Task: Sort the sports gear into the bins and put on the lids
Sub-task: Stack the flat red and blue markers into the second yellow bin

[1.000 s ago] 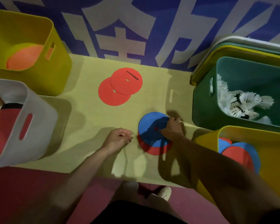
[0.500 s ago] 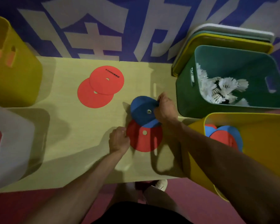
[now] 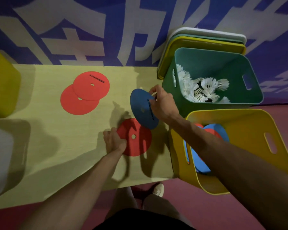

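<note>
- Head view: the right hand (image 3: 161,103) pinches the blue disc (image 3: 141,110) by its far rim. The disc is tilted and clear of the desk (image 3: 48,130), just left of the yellow bin (image 3: 239,123).
- The left hand (image 3: 114,141) is curled at the near-left edge of a red disc (image 3: 136,138), which lies flat a little further left of the yellow bin. It looks like a pinch, though shadow hides whether any fingers are under the rim.
- Judged from how the blue one hangs, these discs are thin, light and somewhat floppy. A rim pinch should be enough, but a flat disc probably needs its edge peeled up first.
- Red and blue discs already lie in the yellow bin.
- Two red discs (image 3: 85,92) overlap on the desk, well left of the yellow bin.
- Behind the yellow bin, the green bin (image 3: 214,63) holds shuttlecocks (image 3: 204,90), with the lids (image 3: 206,35) stacked beyond it.
</note>
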The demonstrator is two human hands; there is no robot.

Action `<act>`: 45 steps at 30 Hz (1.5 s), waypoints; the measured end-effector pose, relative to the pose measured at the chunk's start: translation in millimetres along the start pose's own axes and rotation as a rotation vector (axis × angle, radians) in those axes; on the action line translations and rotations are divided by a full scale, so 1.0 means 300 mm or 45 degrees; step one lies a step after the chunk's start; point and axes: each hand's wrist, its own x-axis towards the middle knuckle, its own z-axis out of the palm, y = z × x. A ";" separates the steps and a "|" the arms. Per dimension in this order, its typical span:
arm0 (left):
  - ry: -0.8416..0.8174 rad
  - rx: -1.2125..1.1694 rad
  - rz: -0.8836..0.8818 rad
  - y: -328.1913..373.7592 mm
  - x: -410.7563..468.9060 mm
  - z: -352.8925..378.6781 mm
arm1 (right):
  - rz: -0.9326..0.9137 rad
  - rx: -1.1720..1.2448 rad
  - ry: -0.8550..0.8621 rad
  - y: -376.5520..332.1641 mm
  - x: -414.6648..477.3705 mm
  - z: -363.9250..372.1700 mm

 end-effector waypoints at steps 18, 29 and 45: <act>0.369 -0.666 0.210 0.117 -0.296 -0.305 | -0.360 0.670 -0.093 0.059 -0.073 -0.278; 0.171 -0.979 0.384 0.484 -0.704 -0.202 | -0.357 0.658 -0.421 0.550 -0.167 -0.663; -0.512 -0.040 0.416 0.676 -0.605 0.338 | -0.397 -0.480 -0.363 0.962 -0.260 -0.800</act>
